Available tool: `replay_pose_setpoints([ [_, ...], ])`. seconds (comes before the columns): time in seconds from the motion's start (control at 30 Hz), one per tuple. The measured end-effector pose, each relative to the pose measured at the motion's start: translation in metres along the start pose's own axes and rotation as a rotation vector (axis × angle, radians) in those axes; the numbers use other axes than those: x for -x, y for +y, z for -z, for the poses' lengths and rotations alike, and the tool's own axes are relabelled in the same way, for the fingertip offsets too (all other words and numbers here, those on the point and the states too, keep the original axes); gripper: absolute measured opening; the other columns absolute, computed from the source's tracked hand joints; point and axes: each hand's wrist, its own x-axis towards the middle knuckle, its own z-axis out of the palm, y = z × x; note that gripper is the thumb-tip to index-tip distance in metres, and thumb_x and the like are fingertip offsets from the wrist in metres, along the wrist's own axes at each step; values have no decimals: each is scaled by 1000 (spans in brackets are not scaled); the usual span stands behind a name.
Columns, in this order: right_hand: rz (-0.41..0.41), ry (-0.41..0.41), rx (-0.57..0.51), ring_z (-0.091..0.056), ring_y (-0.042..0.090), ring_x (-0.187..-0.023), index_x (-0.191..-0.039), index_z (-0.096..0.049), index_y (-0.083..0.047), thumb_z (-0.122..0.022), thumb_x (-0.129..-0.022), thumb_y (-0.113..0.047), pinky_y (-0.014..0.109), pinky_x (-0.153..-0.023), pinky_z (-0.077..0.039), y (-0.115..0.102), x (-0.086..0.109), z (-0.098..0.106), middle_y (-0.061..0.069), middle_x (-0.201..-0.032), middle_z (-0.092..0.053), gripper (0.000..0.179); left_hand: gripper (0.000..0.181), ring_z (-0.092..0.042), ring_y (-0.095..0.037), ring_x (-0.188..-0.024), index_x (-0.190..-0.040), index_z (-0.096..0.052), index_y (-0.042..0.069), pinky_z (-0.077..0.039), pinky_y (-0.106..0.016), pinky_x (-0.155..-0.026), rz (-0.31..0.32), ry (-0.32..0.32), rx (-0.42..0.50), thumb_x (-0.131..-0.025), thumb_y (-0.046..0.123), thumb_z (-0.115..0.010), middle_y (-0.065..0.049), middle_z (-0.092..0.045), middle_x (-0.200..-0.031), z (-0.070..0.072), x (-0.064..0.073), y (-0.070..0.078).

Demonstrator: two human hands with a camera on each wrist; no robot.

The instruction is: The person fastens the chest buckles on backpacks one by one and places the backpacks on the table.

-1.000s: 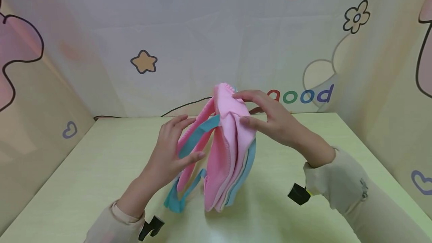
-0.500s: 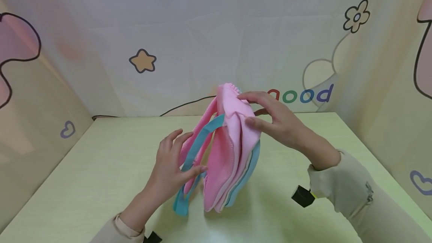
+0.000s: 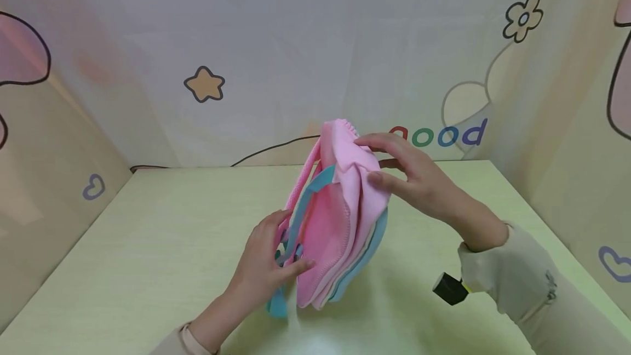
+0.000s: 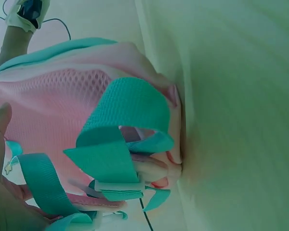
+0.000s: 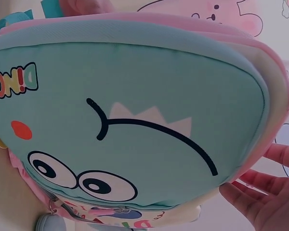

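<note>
At table (image 3: 148,245) | backpack (image 3: 340,223) leans farther right | left hand (image 3: 261,259) lower

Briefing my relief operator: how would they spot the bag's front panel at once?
At the pale table, find the pink bag between the left hand and the right hand. The right wrist view shows its front panel broadside. Unlike the pink back panel, it is teal and printed with two big cartoon eyes.
</note>
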Motion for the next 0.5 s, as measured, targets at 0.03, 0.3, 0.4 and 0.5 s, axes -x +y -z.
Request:
replay_pose_setpoints([
  [0.03,0,3,3,-53,24,-120,-139,-47,-19,-58,-93,-27,40,-97,-49,0,1,0,4,-142,-47,48,85,-49,-32,-122,-140,-42,8,-48,-52,-95,-5,-6,3,-71,37,-83,-13,-49,-140,-1,1,0],
  [0.3,-25,24,-2,-53,25,-121,-140,-46,-19,-58,-93,-23,11,-92,-44,7,11,3,4,-142,-48,49,92,-46,-29,-127,-141,-40,12,-54,-44,-91,-38,-68,39,-66,38,-86,-10,-45,-143,-9,5,1],
  [0.4,-28,28,-12,-53,26,-121,-140,-46,-18,-57,-93,-21,10,-92,-44,9,16,5,4,-141,-48,49,93,-45,-28,-130,-141,-40,12,-52,-45,-95,-45,-84,46,-65,35,-88,-9,-45,-144,-10,6,2],
  [0.5,-29,32,-9,-53,26,-120,-141,-44,-17,-57,-92,-18,9,-92,-44,11,21,7,5,-140,-48,51,92,-44,-28,-132,-140,-42,12,-45,-51,-103,-73,-94,38,-64,34,-88,-7,-47,-143,-12,5,3],
])
